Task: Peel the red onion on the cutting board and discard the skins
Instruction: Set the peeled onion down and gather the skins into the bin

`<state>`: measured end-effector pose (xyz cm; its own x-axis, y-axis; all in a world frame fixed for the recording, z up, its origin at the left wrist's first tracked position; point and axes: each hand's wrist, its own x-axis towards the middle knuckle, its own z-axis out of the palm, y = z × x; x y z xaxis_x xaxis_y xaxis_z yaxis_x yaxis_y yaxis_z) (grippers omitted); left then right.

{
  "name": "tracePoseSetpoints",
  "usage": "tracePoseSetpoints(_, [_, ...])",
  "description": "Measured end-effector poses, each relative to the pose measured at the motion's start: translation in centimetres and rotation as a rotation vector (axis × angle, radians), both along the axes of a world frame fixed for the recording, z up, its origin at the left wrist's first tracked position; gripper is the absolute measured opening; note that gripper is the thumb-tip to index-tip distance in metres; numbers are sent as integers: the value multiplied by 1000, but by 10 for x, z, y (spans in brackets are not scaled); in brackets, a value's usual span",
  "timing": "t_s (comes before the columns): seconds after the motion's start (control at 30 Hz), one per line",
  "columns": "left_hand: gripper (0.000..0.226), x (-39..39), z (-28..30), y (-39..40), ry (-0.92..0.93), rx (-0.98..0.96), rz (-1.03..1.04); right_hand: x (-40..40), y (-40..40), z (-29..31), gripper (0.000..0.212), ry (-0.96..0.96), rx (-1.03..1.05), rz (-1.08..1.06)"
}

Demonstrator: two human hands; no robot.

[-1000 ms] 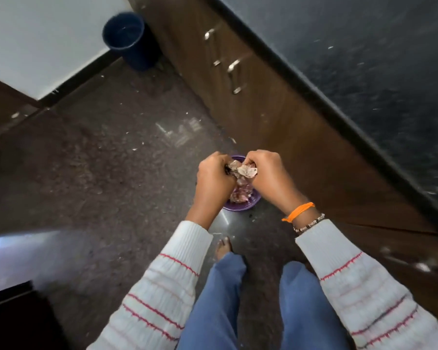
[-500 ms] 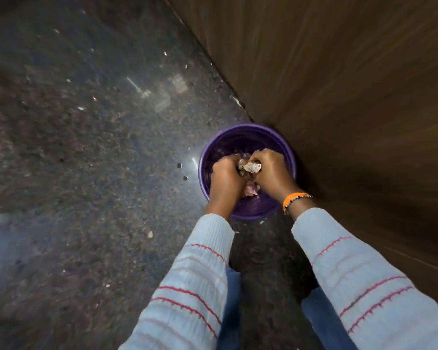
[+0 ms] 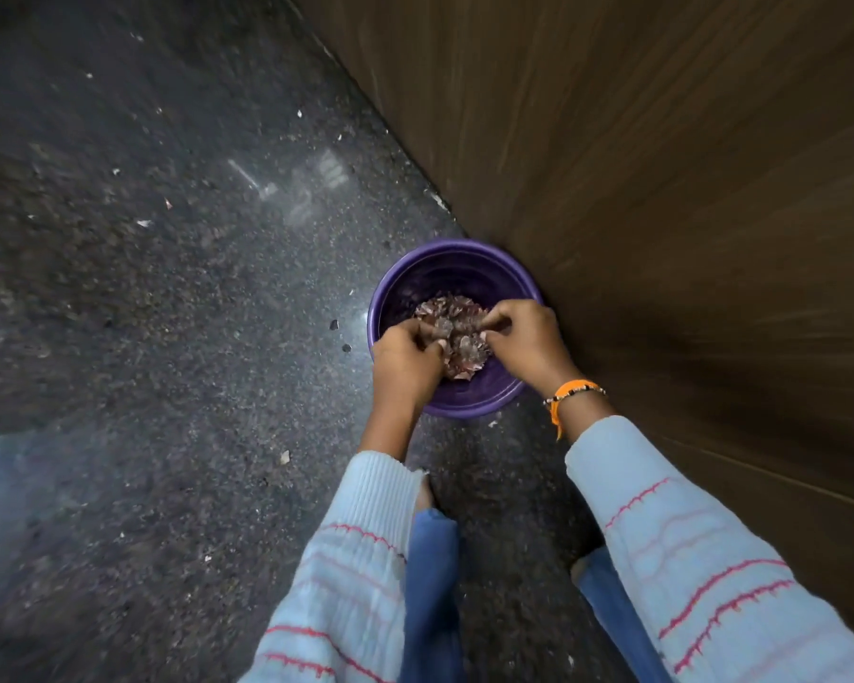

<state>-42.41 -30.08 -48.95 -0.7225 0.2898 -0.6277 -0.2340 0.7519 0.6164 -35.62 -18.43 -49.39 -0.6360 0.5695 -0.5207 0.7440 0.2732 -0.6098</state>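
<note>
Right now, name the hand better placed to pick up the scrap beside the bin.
Left. The left hand is at the bin's floor side, nearest the scrap; the right hand is by the cabinet.

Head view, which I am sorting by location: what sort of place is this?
Probably a home kitchen, seen at floor level. A purple bin holding onion skins stands on a dark speckled stone floor against a brown wood-grain cabinet front. Both hands are over the bin.
</note>
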Motion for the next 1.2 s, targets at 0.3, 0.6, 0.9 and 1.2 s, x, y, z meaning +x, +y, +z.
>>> tracePoseSetpoints(0.3, [17, 63, 243, 0, 71, 325, 74, 58, -25, 260, 11, 323, 71, -280])
tracePoseSetpoints(0.6, [14, 151, 427, 34, 89, 527, -228, 176, -6, 434, 11, 528, 198, -442])
tracePoseSetpoints(0.9, [6, 271, 486, 108, 67, 601, -531, 322, 45, 505, 12, 578, 217, -683])
tracePoseSetpoints(1.2, [8, 383, 493, 190, 113, 592, -839, 451, 106, 501, 11, 380, 570, -725])
